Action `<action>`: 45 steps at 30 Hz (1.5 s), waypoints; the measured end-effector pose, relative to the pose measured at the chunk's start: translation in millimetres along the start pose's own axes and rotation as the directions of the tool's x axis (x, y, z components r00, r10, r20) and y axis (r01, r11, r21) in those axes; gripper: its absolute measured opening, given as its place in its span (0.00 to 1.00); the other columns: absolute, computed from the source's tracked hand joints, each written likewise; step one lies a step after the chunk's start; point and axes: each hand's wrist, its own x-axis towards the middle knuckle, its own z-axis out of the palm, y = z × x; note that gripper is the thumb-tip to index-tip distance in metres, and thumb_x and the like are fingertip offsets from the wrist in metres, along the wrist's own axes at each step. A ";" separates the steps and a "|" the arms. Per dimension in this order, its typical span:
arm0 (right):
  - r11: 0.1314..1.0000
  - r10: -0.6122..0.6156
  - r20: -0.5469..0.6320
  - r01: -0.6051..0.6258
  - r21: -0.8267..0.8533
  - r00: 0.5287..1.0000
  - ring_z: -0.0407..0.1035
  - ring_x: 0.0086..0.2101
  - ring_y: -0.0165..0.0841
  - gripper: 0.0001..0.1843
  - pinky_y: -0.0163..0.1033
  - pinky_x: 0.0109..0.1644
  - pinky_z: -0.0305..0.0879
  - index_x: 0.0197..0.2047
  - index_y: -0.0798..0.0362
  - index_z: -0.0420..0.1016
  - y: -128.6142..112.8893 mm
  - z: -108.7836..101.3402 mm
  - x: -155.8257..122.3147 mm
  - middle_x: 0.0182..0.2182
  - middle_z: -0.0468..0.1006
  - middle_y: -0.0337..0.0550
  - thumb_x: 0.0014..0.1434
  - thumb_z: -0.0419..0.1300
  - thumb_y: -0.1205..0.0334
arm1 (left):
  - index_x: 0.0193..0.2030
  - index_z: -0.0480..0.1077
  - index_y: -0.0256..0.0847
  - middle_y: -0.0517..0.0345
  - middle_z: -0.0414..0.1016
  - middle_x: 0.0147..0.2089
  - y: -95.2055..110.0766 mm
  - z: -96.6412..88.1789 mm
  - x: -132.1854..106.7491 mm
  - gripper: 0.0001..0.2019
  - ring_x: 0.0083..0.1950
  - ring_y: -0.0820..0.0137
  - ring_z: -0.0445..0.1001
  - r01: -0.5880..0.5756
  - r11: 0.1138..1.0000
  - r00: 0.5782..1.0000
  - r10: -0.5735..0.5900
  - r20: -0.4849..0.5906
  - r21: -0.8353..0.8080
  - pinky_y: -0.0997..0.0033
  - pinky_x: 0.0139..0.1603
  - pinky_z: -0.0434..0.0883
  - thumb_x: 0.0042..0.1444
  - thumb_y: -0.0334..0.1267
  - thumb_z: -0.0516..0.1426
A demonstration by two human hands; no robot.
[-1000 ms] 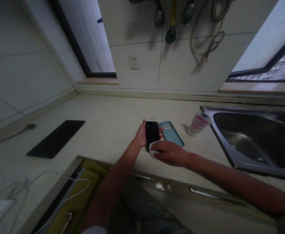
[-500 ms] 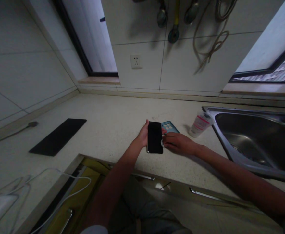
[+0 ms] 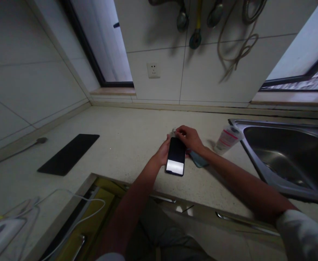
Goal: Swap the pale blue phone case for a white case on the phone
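My left hand (image 3: 163,152) is wrapped round a black smartphone (image 3: 175,154), holding it screen up above the counter. A bright reflection covers the lower part of its screen. At the phone's top edge, my right hand (image 3: 188,137) pinches a small crumpled white wipe (image 3: 173,132); the fingers bend over the phone's upper corner. Under my right forearm, a blue-green phone case (image 3: 199,159) lies on the counter, partly hidden. A clear plastic cup with pink print (image 3: 227,139) leans or stands to the right of it.
A steel sink (image 3: 252,159) is set into the pale counter (image 3: 126,145) at the right. On the left lie a black flat mat (image 3: 69,154) and a white device with cables (image 3: 5,235). Taps and a hanging cord (image 3: 236,59) are on the tiled wall.
My right hand has moved from the phone's right side up to its top edge with the white wipe. The phone is tilted so its screen now catches a bright reflection.
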 end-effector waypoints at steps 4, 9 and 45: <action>0.971 -0.066 0.277 0.126 -0.204 0.959 0.74 0.37 0.36 0.09 0.37 0.41 0.62 0.43 0.53 0.76 -20.2 9.8 -5.0 0.38 0.82 0.47 0.66 0.55 0.62 | 0.55 0.73 0.37 0.42 0.81 0.43 0.8 1.7 -0.5 0.37 0.46 0.53 0.80 -0.079 0.997 0.993 0.079 -0.083 0.008 0.53 0.52 0.72 0.63 0.66 0.39; 0.914 -0.040 0.391 0.192 -0.358 0.919 0.75 0.42 0.37 0.13 0.37 0.43 0.61 0.50 0.51 0.76 -26.6 -2.3 -8.0 0.45 0.82 0.48 0.69 0.52 0.62 | 0.52 0.75 0.38 0.41 0.81 0.43 2.6 -0.3 0.4 0.41 0.44 0.53 0.80 -0.073 0.997 0.994 0.075 -0.077 0.022 0.52 0.50 0.73 0.61 0.69 0.37; 0.844 -0.005 0.828 0.447 -0.298 0.560 0.76 0.32 0.37 0.11 0.36 0.31 0.52 0.40 0.54 0.80 -106.0 -51.9 -53.3 0.33 0.83 0.50 0.65 0.55 0.63 | 0.42 0.74 0.35 0.49 0.76 0.28 4.9 -1.4 -11.0 0.29 0.31 0.64 0.78 -0.206 0.955 0.930 0.259 -0.261 0.213 0.68 0.32 0.74 0.58 0.64 0.54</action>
